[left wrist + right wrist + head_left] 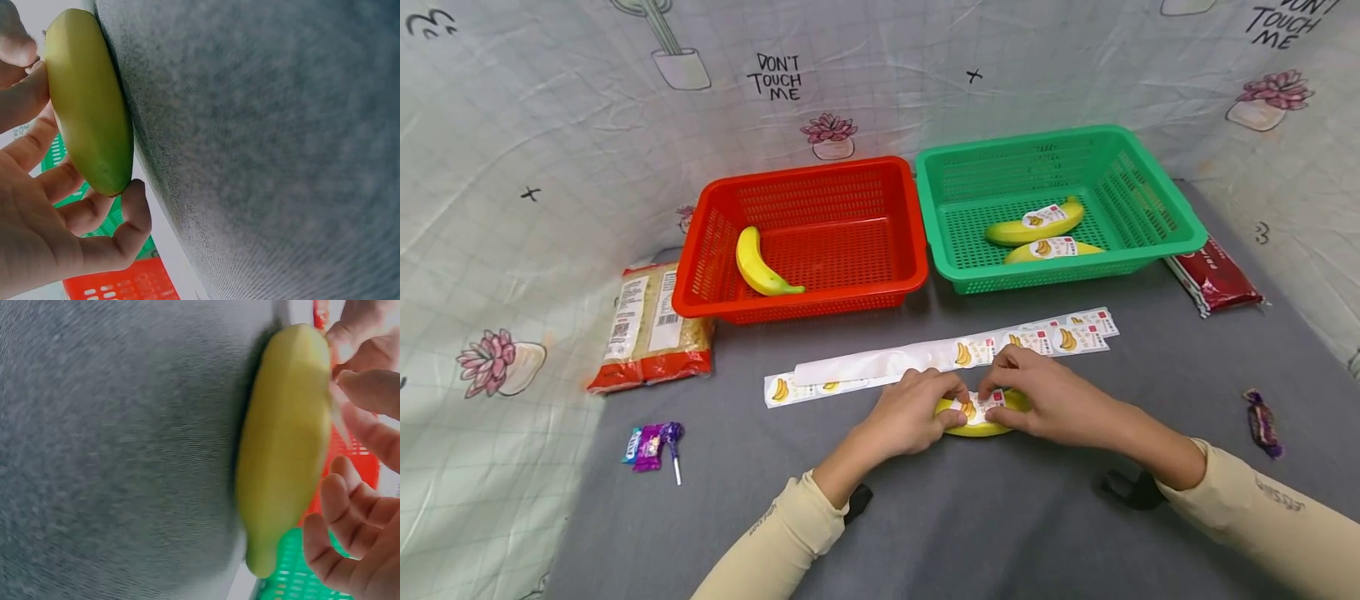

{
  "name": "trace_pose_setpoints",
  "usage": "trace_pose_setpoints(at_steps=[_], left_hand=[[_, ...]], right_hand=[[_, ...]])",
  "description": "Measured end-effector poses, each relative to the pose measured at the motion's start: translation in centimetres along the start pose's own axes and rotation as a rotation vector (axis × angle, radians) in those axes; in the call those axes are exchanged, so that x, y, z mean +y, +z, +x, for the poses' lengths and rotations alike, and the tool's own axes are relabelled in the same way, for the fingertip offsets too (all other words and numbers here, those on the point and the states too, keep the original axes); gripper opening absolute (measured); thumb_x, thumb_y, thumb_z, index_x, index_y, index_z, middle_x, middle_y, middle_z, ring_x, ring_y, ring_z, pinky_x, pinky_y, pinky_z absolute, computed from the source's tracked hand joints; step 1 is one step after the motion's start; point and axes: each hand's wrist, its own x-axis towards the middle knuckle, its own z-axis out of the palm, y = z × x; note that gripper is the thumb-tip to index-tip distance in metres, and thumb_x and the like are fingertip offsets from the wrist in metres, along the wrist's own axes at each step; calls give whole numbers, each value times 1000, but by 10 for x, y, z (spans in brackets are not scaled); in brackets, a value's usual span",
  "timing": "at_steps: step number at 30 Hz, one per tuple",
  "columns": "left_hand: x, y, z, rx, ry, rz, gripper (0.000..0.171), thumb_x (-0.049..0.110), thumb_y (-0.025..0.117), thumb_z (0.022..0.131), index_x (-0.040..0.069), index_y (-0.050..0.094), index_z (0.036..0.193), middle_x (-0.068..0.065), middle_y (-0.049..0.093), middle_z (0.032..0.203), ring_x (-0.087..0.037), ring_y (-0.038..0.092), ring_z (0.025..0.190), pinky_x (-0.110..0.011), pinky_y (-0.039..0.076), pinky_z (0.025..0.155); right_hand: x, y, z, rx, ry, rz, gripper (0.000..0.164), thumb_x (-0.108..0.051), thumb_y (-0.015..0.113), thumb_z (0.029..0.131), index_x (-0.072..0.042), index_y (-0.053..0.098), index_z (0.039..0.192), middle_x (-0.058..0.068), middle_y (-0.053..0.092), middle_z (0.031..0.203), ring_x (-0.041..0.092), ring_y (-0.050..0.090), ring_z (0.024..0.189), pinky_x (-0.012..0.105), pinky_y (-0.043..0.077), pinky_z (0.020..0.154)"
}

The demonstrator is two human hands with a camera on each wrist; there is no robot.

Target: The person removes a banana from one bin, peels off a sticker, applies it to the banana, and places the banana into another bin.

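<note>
Left hand: pinches one end of a printed label between thumb and index finger, little finger against the banana's greenish tip. Right hand: pinches the label's opposite end, remaining fingers loosely bent beside the peel. Banana: lies lengthwise on the grey bench, between both hands, beneath the label. Left foreground: purple lollipop beside small wrapped sweets. Right foreground: twist-wrapped candy, well apart from the hands. Behind the banana: overlapping label strips, partly bare at left. Farther left: clear bag with red ends. Farther right: dark red packet, partly hidden by the green basket. Beyond: red basket with an unlabelled banana; green basket alongside, with two labelled bananas. Background: pale cloth printed with potted plants and lettering.
</note>
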Motion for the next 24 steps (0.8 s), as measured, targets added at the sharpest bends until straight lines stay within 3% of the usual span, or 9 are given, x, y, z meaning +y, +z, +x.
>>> trace_pose_setpoints(at_steps=[6,16,24], left_hand=[[-2,0,0,2,1,-18,15,33,72,96,27,68,109,6,69,117,-19,58,106,-41,48,89],[-4,-1,1,8,1,-39,18,32,73,94,25,71,111,7,71,115,-17,59,103,-37,48,93],[-5,-2,2,14,19,-60,17,31,75,93,25,73,109,8,73,110,-15,60,100,-37,48,93]], right_hand=[[9,1,-2,-40,39,-10,15,-28,80,88,-28,75,101,-10,59,97,10,54,91,31,48,80],[17,-4,-5,-77,47,-11,15,-34,78,90,-29,73,103,-10,64,102,12,56,97,38,49,85],[19,-6,-3,-104,47,11,16,-36,78,90,-29,73,103,-11,64,102,12,56,97,36,49,85]])
